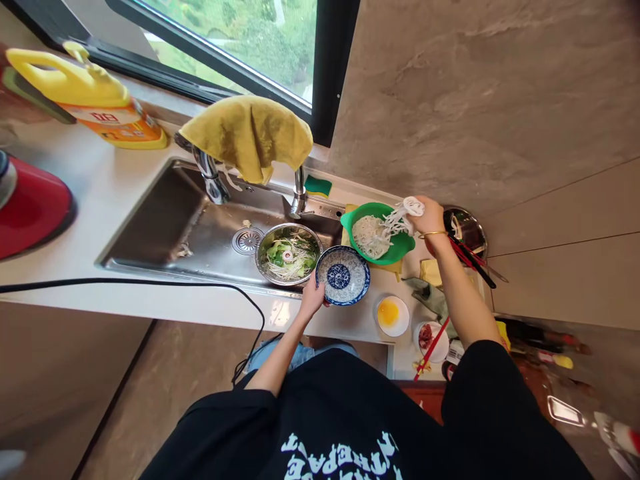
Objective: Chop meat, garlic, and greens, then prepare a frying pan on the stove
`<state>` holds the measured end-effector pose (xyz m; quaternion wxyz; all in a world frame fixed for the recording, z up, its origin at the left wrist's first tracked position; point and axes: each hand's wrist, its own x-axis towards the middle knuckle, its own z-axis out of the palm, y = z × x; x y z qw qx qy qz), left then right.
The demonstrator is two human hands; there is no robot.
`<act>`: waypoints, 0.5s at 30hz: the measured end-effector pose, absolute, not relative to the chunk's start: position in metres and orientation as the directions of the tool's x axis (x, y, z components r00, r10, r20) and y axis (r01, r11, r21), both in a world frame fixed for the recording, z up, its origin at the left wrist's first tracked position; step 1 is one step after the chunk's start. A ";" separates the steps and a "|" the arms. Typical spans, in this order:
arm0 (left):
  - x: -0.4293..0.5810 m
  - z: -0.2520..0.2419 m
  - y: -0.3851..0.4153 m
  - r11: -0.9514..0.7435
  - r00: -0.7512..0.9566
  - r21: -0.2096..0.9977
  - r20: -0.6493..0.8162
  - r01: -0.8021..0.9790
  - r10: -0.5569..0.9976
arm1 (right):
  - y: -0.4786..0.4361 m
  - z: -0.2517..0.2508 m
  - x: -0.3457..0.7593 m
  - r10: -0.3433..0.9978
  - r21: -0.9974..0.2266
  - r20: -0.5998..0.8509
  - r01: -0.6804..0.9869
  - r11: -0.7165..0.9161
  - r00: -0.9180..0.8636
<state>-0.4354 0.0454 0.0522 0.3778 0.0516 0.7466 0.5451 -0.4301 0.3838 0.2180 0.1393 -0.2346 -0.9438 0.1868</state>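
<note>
My left hand (313,298) grips the rim of a blue-and-white patterned bowl (343,275), tilted near the sink's right front corner; nothing lies in it. My right hand (429,217) is closed around a bunch of white noodles (413,206), whose loose strands hang down into a green colander (401,252). More pale noodles (371,237) lie inside that colander, just behind the patterned bowl. To the left, a metal bowl (260,257) in the sink holds green leaves and thin white stalks.
A steel sink (165,220) has a faucet (299,190) with a yellow cloth (247,133) draped over it. Bowls of egg yolk (389,312) and meat (427,337) stand front right, with red chopsticks (434,347). A black cord (150,282) crosses the counter. A yellow jug (107,100) stands left.
</note>
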 end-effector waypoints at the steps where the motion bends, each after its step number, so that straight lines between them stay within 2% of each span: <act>1: -0.435 0.052 0.046 0.402 -0.707 0.851 -0.511 -0.338 0.488 | 0.381 0.229 -0.429 0.495 -0.414 0.196 0.386 0.824 -0.847; 6: -0.434 0.054 0.047 0.374 -0.703 0.853 -0.516 -0.365 0.490 | 0.350 0.282 -0.421 0.483 -0.404 0.257 0.361 0.840 -0.837; 10: -0.433 0.058 0.046 0.319 -0.713 0.863 -0.503 -0.391 0.488 | 0.313 0.314 -0.411 0.445 -0.413 0.246 0.323 0.852 -0.861; 15: -0.432 0.063 0.043 0.296 -0.721 0.872 -0.489 -0.389 0.492 | 0.270 0.309 -0.402 0.382 -0.411 0.145 0.296 0.862 -0.913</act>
